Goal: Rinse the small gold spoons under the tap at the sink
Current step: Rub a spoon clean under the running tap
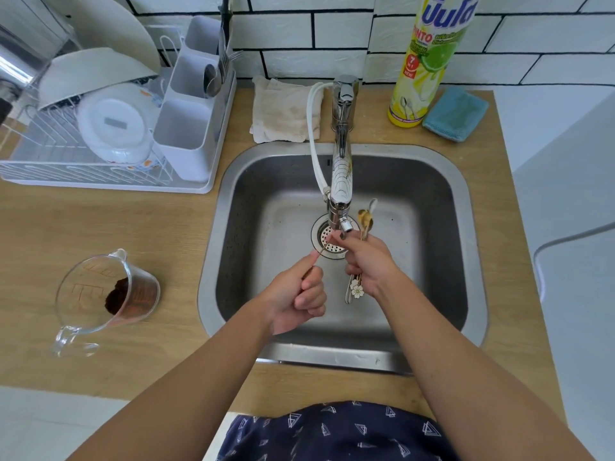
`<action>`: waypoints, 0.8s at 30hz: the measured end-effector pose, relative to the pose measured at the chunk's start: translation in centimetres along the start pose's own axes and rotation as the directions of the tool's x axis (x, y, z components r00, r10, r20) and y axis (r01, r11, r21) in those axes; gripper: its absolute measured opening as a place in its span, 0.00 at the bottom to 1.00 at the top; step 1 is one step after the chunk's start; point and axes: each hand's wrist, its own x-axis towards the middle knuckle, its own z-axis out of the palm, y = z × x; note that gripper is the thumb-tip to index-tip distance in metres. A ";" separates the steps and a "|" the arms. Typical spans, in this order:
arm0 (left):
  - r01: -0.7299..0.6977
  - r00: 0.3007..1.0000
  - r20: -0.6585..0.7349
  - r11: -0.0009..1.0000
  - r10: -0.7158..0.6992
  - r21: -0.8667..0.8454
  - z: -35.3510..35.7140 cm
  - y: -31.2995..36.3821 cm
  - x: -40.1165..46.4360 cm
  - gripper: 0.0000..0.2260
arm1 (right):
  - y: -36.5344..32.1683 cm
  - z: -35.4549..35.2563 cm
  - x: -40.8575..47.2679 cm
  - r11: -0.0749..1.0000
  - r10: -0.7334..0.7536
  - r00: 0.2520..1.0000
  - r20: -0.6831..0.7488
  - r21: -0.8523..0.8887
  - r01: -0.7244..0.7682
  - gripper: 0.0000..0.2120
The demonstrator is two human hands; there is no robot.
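Gold spoons (364, 224) bunched in the right hand (369, 264), one more (320, 252) pinched by the left hand (296, 294) (thin, wet handles): either could slip toward the drain strainer (327, 239).

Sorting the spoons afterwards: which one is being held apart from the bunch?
The single thin gold spoon pinched in the left hand; the others stand bundled in the right hand, bowls up beside the tap.

Brushed matt steel sink (442, 201), glossy chrome tap (342, 168), matt wood-grain counter (100, 224). Shiny gold metal spoons (365, 221) in my right hand (369, 261). Clear glass jug (100, 294).
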 end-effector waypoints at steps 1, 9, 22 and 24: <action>0.018 0.999 0.038 0.997 -0.015 -0.080 -0.1 -0.1 -0.1 0.29 | 0.0 0.1 0.1 1.000 -0.001 1.000 0.023 -0.005 0.001 0.08; 0.030 0.965 -0.262 0.990 0.007 0.137 0.1 0.4 0.7 0.21 | -0.4 0.7 0.2 0.981 -0.045 0.999 0.015 -0.186 0.047 0.06; -0.034 0.980 -0.197 0.999 0.041 0.039 -0.4 0.4 -0.7 0.13 | 0.1 1.0 1.2 0.950 -0.188 0.974 -0.129 -0.276 0.146 0.07; 0.001 0.985 -0.171 0.991 -0.023 -0.131 -0.5 0.1 -0.9 0.13 | 0.7 1.1 1.0 0.930 -0.238 0.967 -0.092 -0.307 0.200 0.05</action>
